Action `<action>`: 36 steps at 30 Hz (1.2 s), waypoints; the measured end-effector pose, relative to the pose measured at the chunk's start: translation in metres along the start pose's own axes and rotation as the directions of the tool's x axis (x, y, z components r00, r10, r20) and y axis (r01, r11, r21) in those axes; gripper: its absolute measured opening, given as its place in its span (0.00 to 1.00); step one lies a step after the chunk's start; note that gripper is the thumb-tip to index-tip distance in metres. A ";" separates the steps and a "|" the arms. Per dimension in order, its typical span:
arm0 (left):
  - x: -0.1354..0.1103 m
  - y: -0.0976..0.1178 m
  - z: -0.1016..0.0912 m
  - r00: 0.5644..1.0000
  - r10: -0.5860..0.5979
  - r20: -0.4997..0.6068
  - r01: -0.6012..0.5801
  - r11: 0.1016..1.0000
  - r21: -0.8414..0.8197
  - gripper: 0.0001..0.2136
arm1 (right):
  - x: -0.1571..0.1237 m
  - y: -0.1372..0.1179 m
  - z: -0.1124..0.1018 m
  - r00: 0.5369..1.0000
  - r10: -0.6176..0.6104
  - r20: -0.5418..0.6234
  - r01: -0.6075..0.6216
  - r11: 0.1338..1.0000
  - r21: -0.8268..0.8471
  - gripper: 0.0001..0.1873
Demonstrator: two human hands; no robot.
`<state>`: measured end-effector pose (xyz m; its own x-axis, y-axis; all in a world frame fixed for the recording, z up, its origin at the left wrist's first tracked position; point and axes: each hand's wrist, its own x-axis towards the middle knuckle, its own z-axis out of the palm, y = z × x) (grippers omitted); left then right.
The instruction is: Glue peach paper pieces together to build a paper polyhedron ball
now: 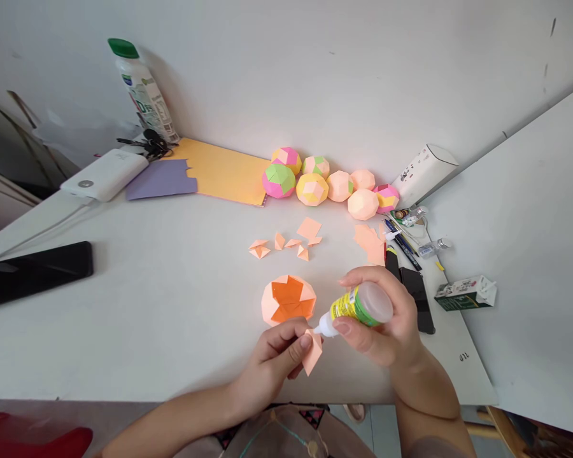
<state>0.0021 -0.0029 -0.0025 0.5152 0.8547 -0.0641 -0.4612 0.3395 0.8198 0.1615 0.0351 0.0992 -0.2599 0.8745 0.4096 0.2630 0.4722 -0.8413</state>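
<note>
Between its thumb and fingers, my left hand [277, 356] pinches a folded peach paper piece [314, 357]. My right hand [386, 318] is wrapped around a glue bottle [356, 308] with a yellow and green label, tilted so its white nozzle meets the paper's upper edge. Just beyond my left hand sits a partly built peach paper ball [269, 304], its open side showing an orange inside. Farther back lie several small folded peach pieces [259, 249] and a flat peach paper piece [309, 228].
Finished paper balls [312, 189] line the wall beside yellow paper [224, 170] and purple paper [160, 179]. At left are a phone [38, 273], white power bank [106, 175] and bottle [146, 92]. At right are pens [402, 242], a dark phone [417, 299] and a drink carton [465, 292].
</note>
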 end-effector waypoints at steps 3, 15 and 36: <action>0.000 0.001 0.000 1.000 -0.015 -0.008 0.015 1.000 0.013 0.17 | -0.001 -0.001 0.001 1.000 0.016 -0.017 -0.016 1.000 -0.014 0.14; 0.000 0.000 0.000 0.999 -0.023 -0.034 0.024 0.999 0.022 0.17 | -0.003 0.000 -0.002 1.000 0.018 -0.024 -0.020 0.998 -0.062 0.13; 0.001 0.000 0.000 0.998 -0.027 -0.051 0.029 0.999 0.041 0.17 | -0.001 0.003 -0.003 1.000 0.001 -0.002 -0.001 1.000 -0.015 0.14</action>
<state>0.0024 -0.0019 -0.0030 0.4903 0.8639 -0.1152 -0.4160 0.3481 0.8401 0.1655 0.0358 0.0972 -0.2581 0.8750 0.4096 0.2771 0.4732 -0.8363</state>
